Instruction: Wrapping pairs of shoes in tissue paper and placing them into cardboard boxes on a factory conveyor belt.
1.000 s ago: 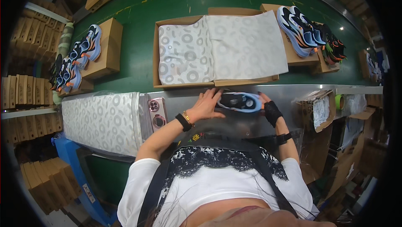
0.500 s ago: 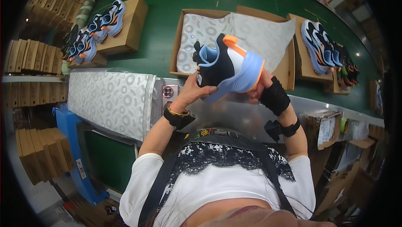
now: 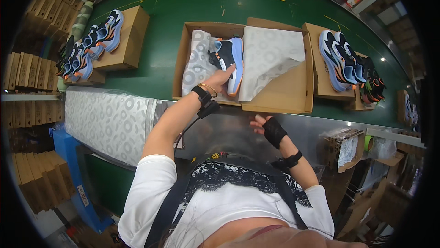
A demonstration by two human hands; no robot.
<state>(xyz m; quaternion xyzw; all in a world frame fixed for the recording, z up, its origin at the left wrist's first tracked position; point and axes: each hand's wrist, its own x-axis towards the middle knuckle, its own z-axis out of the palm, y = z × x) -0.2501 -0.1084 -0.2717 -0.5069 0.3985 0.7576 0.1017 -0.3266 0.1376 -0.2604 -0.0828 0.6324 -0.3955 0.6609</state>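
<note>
From where I'm watching, the left hand [image 3: 221, 79] is stretched out over the open brown cardboard shoebox [image 3: 183, 60] on the green conveyor belt [image 3: 160, 65], fingers curled round the side of a black, light-blue and orange sneaker [image 3: 228, 60], so it's got a proper grip on it. The shoe sits on its side inside the box, right by the patterned white tissue paper [image 3: 197, 60] that lines the left half, with another sheet of tissue [image 3: 270, 60] draped over the flipped-open lid [image 3: 288, 92] on the right. The right hand [image 3: 270, 129], in a black fingerless glove, hangs over the grey metal worktop [image 3: 229, 133] just below the front edge of the lid, fingers loosely spread and holding nothing; can't quite tell if a fingertip touches the cardboard. Off to the left, a stack of the same patterned tissue sheets [image 3: 110, 119] lies on the bench. Further along the belt there's a closed brown box with matching sneakers on top [image 3: 103, 32] on the left, and another box carrying a pair [image 3: 339, 60] on the right.
</note>
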